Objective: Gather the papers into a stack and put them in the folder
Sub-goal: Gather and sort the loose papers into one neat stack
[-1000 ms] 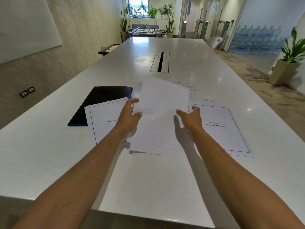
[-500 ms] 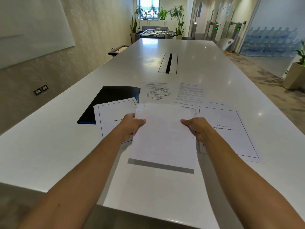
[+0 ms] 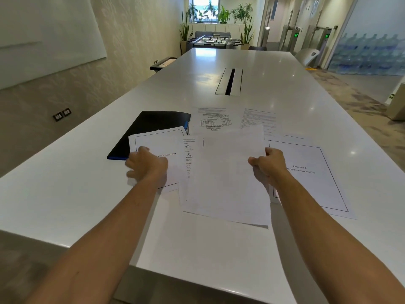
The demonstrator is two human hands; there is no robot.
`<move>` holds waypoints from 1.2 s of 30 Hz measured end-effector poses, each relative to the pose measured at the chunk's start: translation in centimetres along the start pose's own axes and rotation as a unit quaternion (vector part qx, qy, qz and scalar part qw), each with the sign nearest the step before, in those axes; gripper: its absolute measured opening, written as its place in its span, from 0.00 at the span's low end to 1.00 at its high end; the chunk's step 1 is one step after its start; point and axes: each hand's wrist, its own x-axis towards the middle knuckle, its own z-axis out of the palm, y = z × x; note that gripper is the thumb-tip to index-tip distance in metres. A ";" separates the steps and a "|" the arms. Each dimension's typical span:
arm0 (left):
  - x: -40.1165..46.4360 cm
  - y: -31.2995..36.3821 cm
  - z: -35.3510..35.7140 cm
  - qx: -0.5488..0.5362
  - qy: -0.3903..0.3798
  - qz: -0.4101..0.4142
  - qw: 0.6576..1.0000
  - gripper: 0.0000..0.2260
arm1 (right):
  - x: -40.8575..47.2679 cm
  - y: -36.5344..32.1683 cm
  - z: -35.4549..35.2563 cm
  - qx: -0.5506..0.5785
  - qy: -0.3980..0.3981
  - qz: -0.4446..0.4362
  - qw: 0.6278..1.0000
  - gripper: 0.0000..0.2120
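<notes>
Your right hand pinches the blank sheets by their right edge, while your left hand, fingers loosely curled, rests on the bibliography page overlapping the black folder, nearest that hand.

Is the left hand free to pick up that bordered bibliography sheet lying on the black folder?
Probably yes. The left hand already rests on the bibliography sheet, holding nothing, and nothing covers that sheet. It overlaps the black folder.

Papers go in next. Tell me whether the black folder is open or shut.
Shut: the black folder lies flat with its cover down, a bordered sheet overlapping its near corner.
</notes>
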 end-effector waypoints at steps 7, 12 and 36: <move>1.5 -1.9 0.1 -0.075 -0.030 -0.116 0.990 0.41 | 0.0 1.6 -0.2 0.007 0.018 -0.023 1.000 0.11; 2.2 -1.5 -1.1 -0.266 -0.029 -0.129 0.955 0.20 | 0.1 2.5 -0.4 0.034 0.011 -0.019 0.999 0.09; -4.0 10.7 -5.4 -0.487 -0.307 0.132 0.807 0.12 | -0.3 2.0 -4.4 0.261 -0.025 0.028 0.964 0.16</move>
